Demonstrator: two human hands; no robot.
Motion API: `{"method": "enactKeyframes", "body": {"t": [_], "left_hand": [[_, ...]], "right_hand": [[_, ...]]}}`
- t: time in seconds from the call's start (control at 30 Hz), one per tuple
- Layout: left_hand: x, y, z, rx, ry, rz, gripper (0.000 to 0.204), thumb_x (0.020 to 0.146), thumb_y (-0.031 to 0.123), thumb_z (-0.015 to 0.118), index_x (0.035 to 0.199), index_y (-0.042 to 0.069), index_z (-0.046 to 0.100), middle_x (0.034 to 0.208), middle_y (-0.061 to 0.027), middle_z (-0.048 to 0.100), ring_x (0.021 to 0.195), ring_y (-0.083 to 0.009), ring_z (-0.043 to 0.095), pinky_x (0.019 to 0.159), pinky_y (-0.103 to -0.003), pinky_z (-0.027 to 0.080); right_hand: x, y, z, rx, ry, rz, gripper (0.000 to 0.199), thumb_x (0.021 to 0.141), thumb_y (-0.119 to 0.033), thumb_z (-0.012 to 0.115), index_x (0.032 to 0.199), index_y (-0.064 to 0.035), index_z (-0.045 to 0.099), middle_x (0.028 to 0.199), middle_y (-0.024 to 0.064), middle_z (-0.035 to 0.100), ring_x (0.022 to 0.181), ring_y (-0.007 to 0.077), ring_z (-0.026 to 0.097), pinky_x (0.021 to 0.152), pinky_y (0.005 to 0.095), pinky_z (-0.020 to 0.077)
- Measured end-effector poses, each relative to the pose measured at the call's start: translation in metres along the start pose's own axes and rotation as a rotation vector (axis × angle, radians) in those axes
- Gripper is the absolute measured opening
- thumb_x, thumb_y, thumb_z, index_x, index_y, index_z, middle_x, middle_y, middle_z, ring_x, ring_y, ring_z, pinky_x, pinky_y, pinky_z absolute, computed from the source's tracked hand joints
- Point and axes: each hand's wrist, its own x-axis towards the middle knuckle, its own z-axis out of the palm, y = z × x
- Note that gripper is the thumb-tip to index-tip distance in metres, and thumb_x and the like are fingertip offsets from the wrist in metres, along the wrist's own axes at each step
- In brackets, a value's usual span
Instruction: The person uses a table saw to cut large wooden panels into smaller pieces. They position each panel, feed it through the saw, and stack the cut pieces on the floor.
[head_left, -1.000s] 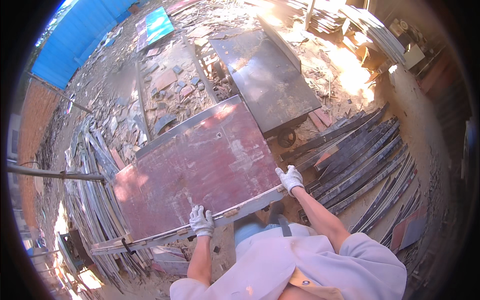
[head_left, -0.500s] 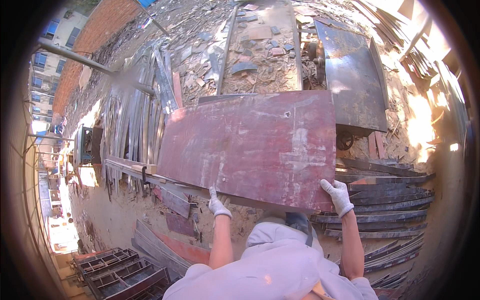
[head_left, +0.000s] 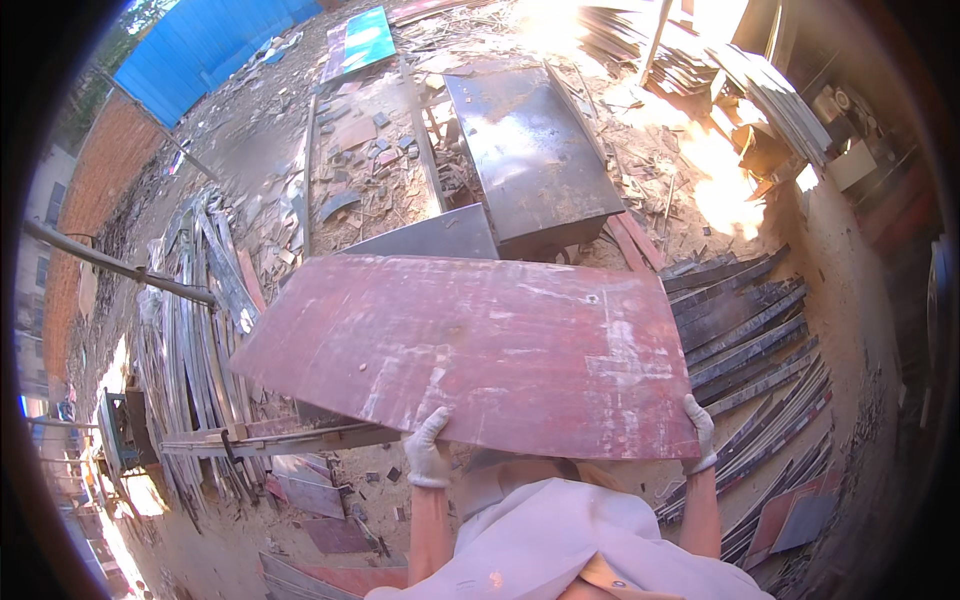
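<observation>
A large reddish-brown plywood sheet (head_left: 480,350), scuffed with whitish streaks, stretches across in front of my body. My left hand (head_left: 428,450), in a white work glove, grips its near edge left of my waist. At the near right corner my gloved right hand (head_left: 700,438) holds the sheet's side. The fingers of both hands are partly hidden by the board. Under its far edge shows part of a dark panel (head_left: 430,234). A long beam (head_left: 290,440) runs beneath the sheet's left end.
Beyond the sheet stands a dark metal-topped machine table (head_left: 535,145). Stacked dark strips (head_left: 745,340) lie to the right, and long narrow strips (head_left: 185,330) are piled to the left. Broken board scraps (head_left: 360,140) litter the ground. A metal pole (head_left: 120,265) juts in at left.
My view has turned to the right. The sheet has swung away from the machine table toward my body, uncovering more of the dark panel. Both hands keep their hold.
</observation>
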Motion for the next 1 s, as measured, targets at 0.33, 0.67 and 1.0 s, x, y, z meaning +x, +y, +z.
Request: {"method": "enactKeyframes", "body": {"t": [0.33,0.67,1.0], "left_hand": [[0.015,0.044,0.170,0.536,-0.507,-0.208,0.086,0.095,0.060,0.073,0.145,-0.008,0.055,0.124,-0.0221,0.072,0.103,-0.0239,0.073,0.088,-0.037,0.059],[0.081,-0.097,0.183,0.994,0.100,-0.282,0.085,0.095,0.058,0.074,0.148,-0.004,0.051,0.132,-0.0216,0.069,0.118,-0.0371,0.068,0.103,-0.045,0.053],[0.114,-0.092,0.202,-0.023,0.068,-0.428,0.025,0.103,0.020,0.072,0.123,0.007,0.066,0.106,-0.0080,0.070,0.089,-0.0255,0.067,0.079,-0.046,0.060]], "right_hand": [[-0.049,0.040,-0.163,0.366,-0.296,-0.658,0.060,0.111,-0.053,0.038,0.139,-0.0066,0.064,0.152,0.0182,0.058,0.134,0.0363,0.058,0.124,0.0545,0.0355],[-0.040,-0.178,-0.120,-0.101,0.994,-0.786,0.086,0.104,-0.056,0.051,0.165,0.0011,0.032,0.173,0.0172,0.030,0.156,0.0293,0.033,0.128,0.0405,0.0229],[-0.005,-0.257,-0.066,-0.187,0.453,-0.421,0.062,0.100,-0.046,0.069,0.141,-0.0001,0.064,0.140,0.0086,0.066,0.126,0.0243,0.062,0.114,0.0395,0.0456]]}}
